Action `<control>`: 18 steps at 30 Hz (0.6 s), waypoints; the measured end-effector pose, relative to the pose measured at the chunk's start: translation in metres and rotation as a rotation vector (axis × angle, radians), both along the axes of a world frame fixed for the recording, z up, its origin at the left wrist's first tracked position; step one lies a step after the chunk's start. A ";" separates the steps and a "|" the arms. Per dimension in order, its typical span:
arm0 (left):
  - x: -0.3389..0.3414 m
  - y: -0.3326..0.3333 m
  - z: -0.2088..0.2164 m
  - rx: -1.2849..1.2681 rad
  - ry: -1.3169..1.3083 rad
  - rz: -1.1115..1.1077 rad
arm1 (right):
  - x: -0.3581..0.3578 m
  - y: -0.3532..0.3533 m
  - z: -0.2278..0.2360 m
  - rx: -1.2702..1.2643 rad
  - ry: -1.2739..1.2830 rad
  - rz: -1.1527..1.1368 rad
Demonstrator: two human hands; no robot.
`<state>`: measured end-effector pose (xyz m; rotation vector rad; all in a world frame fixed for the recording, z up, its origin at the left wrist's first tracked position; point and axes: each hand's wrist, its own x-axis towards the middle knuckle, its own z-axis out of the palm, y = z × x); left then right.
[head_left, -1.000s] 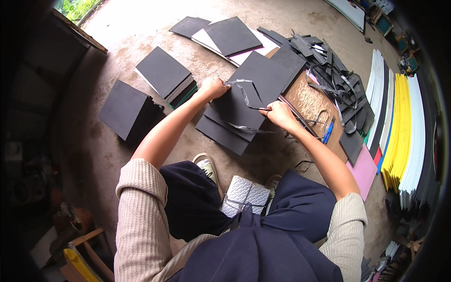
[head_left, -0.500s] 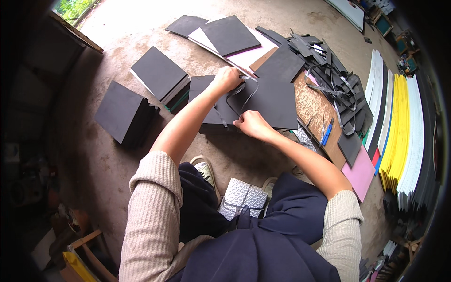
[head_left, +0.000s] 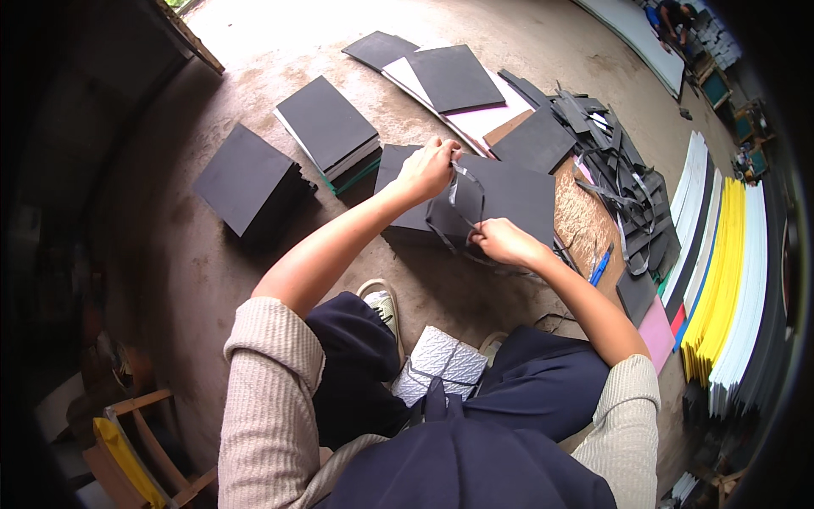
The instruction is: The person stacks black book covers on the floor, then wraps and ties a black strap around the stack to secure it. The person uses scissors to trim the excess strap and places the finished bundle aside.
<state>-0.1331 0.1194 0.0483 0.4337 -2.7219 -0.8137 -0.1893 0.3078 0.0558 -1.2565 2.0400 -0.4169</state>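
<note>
A thin dark plastic strip point(head_left: 458, 216), glossy in places, hangs in a loop between my two hands. My left hand point(head_left: 431, 170) is closed on its upper end, above the far part of a stack of black sheets point(head_left: 527, 191). Nearer me, at the front edge of that stack, my right hand point(head_left: 511, 243) pinches the lower part of the strip. Whether the strip passes under the stack, I cannot tell. Left of it stand two more stacks, a black-topped stack with white and green layers point(head_left: 331, 123) and a taller black stack point(head_left: 246, 180).
Black offcuts point(head_left: 632, 182) lie heaped on a brown board point(head_left: 585, 204) at the right, near a blue cutter point(head_left: 602, 265). Yellow sheets point(head_left: 716, 280) stand among white and black ones farther right. A silver quilted pad point(head_left: 441, 360) lies between my feet. Another person point(head_left: 674, 19) is far off.
The view has turned, so the stacks appear farther right. My right hand has come away from the stack's front edge, and the strip now forms a wider loop between my hands.
</note>
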 end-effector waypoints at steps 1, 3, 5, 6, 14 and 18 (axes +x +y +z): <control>0.014 0.000 0.016 0.006 0.021 0.033 | -0.006 0.008 0.003 -0.082 -0.024 -0.052; 0.044 -0.021 0.011 -0.048 0.017 0.049 | -0.011 0.016 0.020 -0.186 0.148 -0.147; 0.067 -0.027 0.003 -0.027 -0.114 0.106 | -0.020 0.031 0.024 -0.180 0.157 -0.259; 0.075 -0.031 -0.007 0.014 -0.181 0.148 | -0.027 0.043 0.013 -0.191 0.216 -0.269; 0.057 -0.040 -0.049 0.450 0.101 0.134 | -0.050 0.069 -0.064 -0.326 0.416 -0.826; 0.065 -0.052 -0.069 0.503 0.078 0.116 | -0.010 0.035 -0.045 -0.322 0.057 -0.897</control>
